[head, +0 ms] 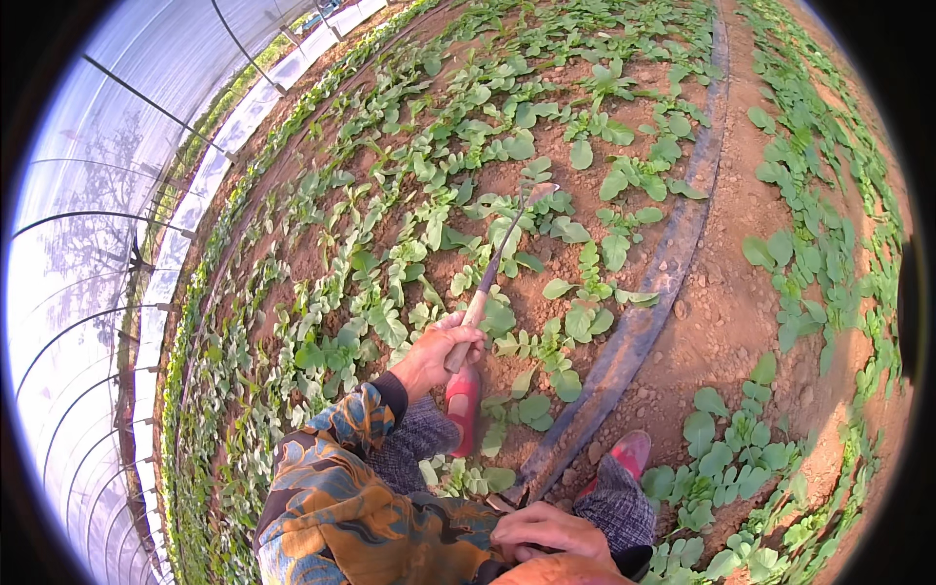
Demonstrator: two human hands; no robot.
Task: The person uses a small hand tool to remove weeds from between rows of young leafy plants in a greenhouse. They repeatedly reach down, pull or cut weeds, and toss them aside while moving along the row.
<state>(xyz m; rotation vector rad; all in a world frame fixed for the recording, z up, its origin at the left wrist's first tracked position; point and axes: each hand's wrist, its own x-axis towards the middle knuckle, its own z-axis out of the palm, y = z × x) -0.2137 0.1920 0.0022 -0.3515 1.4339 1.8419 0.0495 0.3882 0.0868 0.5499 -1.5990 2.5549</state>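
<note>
My left hand [441, 344] is closed around the wooden handle of a hand hoe [479, 303]. The hoe's thin dark shaft reaches forward, and its small metal blade [542, 193] is among leafy seedlings [567, 228] over reddish soil. Near my body, at the bottom of the view, my right hand [553, 531] rests with curled fingers by the patterned jacket [365, 504]. Part of that hand is hidden, and a small dark pointed thing shows just beside its fingers; whether the hand grips it I cannot tell.
A dark flat strip of plastic [643, 322] runs between my feet, in red shoes [462, 409]. Rows of leafy plants [819, 256] grow on both sides, with a bare soil path [731, 292] at the right. A hooped plastic greenhouse wall [80, 270] curves along the left.
</note>
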